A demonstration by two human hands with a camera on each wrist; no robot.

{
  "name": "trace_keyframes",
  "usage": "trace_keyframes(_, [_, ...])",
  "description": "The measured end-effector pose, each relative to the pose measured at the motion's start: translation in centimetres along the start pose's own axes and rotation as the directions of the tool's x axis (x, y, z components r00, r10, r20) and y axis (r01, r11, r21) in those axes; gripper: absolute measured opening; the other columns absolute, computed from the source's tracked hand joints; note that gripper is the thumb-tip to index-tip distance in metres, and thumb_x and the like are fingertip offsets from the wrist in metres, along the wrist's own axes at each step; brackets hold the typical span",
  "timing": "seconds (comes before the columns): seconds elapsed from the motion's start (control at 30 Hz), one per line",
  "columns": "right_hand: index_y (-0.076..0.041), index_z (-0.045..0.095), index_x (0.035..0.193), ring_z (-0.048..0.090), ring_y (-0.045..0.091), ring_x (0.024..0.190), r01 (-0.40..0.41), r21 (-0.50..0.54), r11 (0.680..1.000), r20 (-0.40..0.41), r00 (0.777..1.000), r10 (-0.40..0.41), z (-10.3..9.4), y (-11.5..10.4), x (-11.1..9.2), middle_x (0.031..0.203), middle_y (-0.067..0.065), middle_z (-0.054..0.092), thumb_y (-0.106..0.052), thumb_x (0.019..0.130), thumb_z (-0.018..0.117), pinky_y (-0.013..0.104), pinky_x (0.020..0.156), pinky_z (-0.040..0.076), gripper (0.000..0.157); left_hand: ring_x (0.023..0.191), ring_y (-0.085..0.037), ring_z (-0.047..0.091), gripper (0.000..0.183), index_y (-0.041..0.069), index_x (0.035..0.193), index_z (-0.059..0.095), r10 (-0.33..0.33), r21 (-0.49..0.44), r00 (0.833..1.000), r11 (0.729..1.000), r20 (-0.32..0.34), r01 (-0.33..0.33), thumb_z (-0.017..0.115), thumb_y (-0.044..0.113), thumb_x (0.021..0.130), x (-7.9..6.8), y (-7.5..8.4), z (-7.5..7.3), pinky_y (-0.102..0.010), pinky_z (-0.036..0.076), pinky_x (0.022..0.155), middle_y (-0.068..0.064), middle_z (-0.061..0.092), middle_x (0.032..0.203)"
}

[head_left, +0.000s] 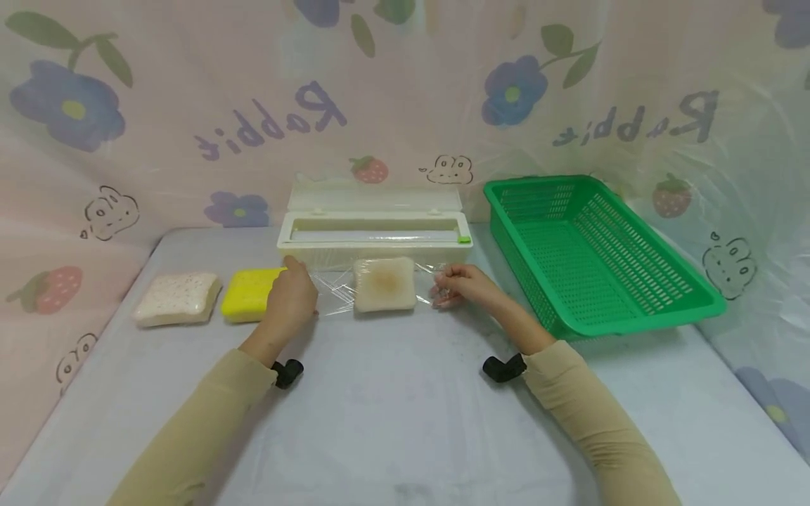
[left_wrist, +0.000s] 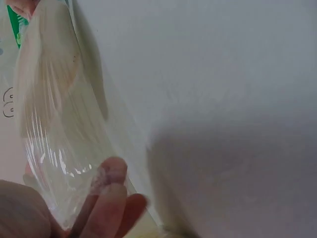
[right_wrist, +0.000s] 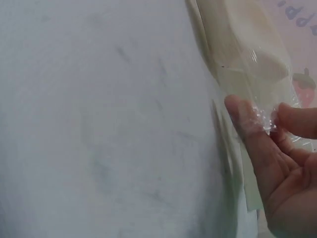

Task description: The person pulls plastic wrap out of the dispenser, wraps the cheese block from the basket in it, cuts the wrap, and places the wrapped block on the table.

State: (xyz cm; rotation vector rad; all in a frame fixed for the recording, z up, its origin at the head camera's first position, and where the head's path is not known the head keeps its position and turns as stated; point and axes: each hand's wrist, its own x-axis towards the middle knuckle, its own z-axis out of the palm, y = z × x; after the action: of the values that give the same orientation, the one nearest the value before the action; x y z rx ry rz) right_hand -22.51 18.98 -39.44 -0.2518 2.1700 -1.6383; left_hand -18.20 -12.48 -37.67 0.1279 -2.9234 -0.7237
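Observation:
A white, bread-slice-shaped block (head_left: 384, 284) with a browned middle sits in the centre, under stretched cling film (head_left: 335, 289). My left hand (head_left: 292, 296) grips the left end of the film, close beside a yellow block (head_left: 247, 295). In the left wrist view the film (left_wrist: 62, 148) runs in taut creases from those fingers (left_wrist: 113, 171). On the other side my right hand (head_left: 463, 284) pinches the gathered right end. Bunched film (right_wrist: 265, 118) shows between thumb and fingers in the right wrist view.
Behind the block stands a white cling film dispenser (head_left: 376, 244), its lid (head_left: 375, 197) raised. A green plastic basket (head_left: 639, 329) is at the right. Far left lies a pale speckled block (head_left: 178, 299) with a glossy surface. A patterned curtain (head_left: 405, 105) hangs behind the table (head_left: 380, 422).

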Motion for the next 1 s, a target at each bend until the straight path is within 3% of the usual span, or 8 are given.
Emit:
trace_keyframes(0.23, [0.008, 0.052, 0.109, 0.07, 0.02, 0.087, 0.017, 0.029, 0.999, 0.002, 1.0, -0.017, 0.0, 0.3, -0.2, 0.109, 0.027, 0.066, -0.012, 0.098, 0.052, 0.03, 0.079, 0.057, 0.023, 0.075, -0.042, 0.061, 0.026, -0.016, 0.109, 0.039, 0.004, -0.034, 1.0, 0.999, 0.028, -0.003, 0.037, 0.001, 0.089, 0.8, 0.1, -0.4, -0.048, 0.052, 0.06, -0.03, 0.057, 0.084])
trace_keyframes(0.37, [0.01, 0.048, 0.113, 0.067, 0.01, 0.078, 0.013, 0.098, 0.995, -0.1, 0.995, -0.003, -0.2, 0.3, -1.0, 0.088, 0.007, 0.069, -0.006, 0.096, 0.053, 0.025, 0.076, 0.056, 0.025, 0.072, -0.036, 0.056, 0.023, -0.011, 0.097, 0.046, -0.005, -0.131, 0.998, 0.991, 0.066, 0.014, 0.031, 0.006, 0.093, 0.5, 0.0, -1.0, -0.041, 0.047, 0.057, -0.025, 0.054, 0.081])
trace_keyframes(0.47, [0.012, 0.045, 0.12, 0.065, 0.005, 0.073, 0.036, 0.132, 0.991, -0.211, 0.977, -0.008, -0.3, 0.2, -1.4, 0.086, 0.002, 0.067, -0.005, 0.095, 0.052, 0.022, 0.074, 0.055, 0.031, 0.071, -0.038, 0.056, 0.029, -0.01, 0.095, 0.046, -0.015, -0.166, 1.0, 0.986, 0.023, 0.018, 0.028, 0.012, 0.098, 0.3, -0.1, -1.5, -0.041, 0.045, 0.055, -0.026, 0.054, 0.08])
trace_keyframes(0.53, [0.011, 0.044, 0.123, 0.065, 0.005, 0.074, 0.056, 0.12, 0.991, -0.314, 0.949, -0.016, -0.4, 0.0, -1.4, 0.092, 0.005, 0.066, -0.007, 0.095, 0.053, 0.023, 0.074, 0.054, 0.035, 0.071, -0.043, 0.058, 0.03, -0.01, 0.095, 0.045, -0.006, -0.156, 0.999, 0.988, -0.038, 0.0, 0.029, 0.015, 0.099, 0.2, -0.2, -1.6, -0.044, 0.045, 0.053, -0.028, 0.055, 0.079])
trace_keyframes(0.63, [0.006, 0.045, 0.127, 0.062, 0.008, 0.084, 0.087, 0.091, 0.992, -0.492, 0.87, -0.031, -0.6, -0.2, -1.2, 0.108, 0.013, 0.061, -0.013, 0.093, 0.06, 0.027, 0.078, 0.054, 0.043, 0.07, -0.045, 0.059, 0.028, -0.01, 0.096, 0.046, 0.034, -0.131, 0.988, 0.99, -0.152, -0.054, 0.036, 0.016, 0.098, 0.3, 0.0, -1.8, -0.048, 0.045, 0.054, -0.028, 0.056, 0.078])
trace_keyframes(0.7, [0.002, 0.043, 0.132, 0.058, 0.016, 0.099, 0.093, 0.055, 0.994, -0.563, 0.825, -0.046, -0.7, -0.4, -0.9, 0.119, 0.015, 0.055, -0.02, 0.09, 0.066, 0.031, 0.086, 0.052, 0.053, 0.068, -0.042, 0.057, 0.025, -0.009, 0.094, 0.048, 0.061, -0.13, 0.976, 0.987, -0.21, -0.09, 0.039, 0.014, 0.097, 0.4, 0.4, -1.9, -0.047, 0.045, 0.055, -0.025, 0.056, 0.076])
trace_keyframes(0.77, [-0.002, 0.038, 0.138, 0.052, 0.023, 0.114, 0.083, 0.01, 0.996, -0.589, 0.806, -0.062, -0.9, -0.5, -0.5, 0.131, 0.017, 0.049, -0.027, 0.086, 0.071, 0.037, 0.095, 0.048, 0.067, 0.068, -0.039, 0.055, 0.024, -0.008, 0.092, 0.05, 0.093, -0.137, 0.965, 0.982, -0.247, -0.13, 0.041, 0.013, 0.096, 0.7, 0.8, -2.0, -0.046, 0.045, 0.059, -0.022, 0.055, 0.076])
trace_keyframes(1.0, [-0.011, 0.017, 0.153, 0.035, 0.03, 0.138, -0.013, -0.033, 0.999, -0.518, 0.855, -0.006, -1.9, -0.8, 1.3, 0.152, 0.017, 0.031, -0.047, 0.086, 0.066, 0.043, 0.109, 0.037, 0.09, 0.077, -0.035, 0.052, 0.024, -0.007, 0.094, 0.053, 0.176, -0.178, 0.959, 0.96, -0.223, -0.218, 0.043, 0.014, 0.096, 1.6, 2.7, -1.6, -0.045, 0.046, 0.07, -0.02, 0.054, 0.087])
